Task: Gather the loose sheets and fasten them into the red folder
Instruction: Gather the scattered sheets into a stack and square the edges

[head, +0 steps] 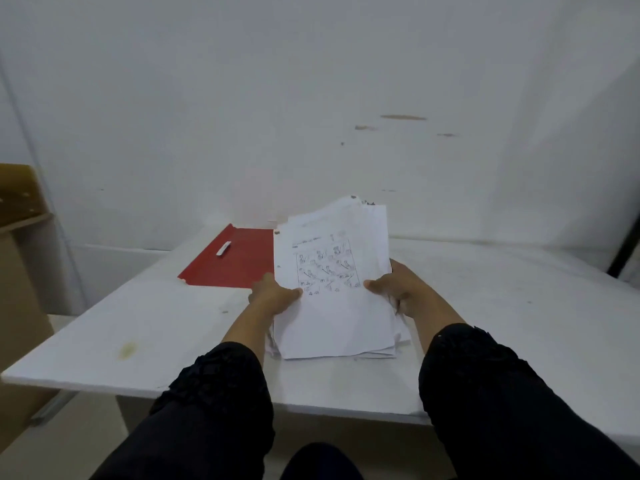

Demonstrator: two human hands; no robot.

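A stack of white sheets is tilted up off the table, its lower edge resting near the table top; the top sheet shows a printed grid of small drawings. My left hand grips the stack's left edge, thumb on top. My right hand grips its right edge. The red folder lies flat on the table behind and to the left of the stack, partly hidden by the sheets. A small white fastener strip lies on the folder.
The white table has a yellowish stain near its front left edge. A white wall stands right behind it. A brown cardboard box sits left of the table. A dark pole leans at far right.
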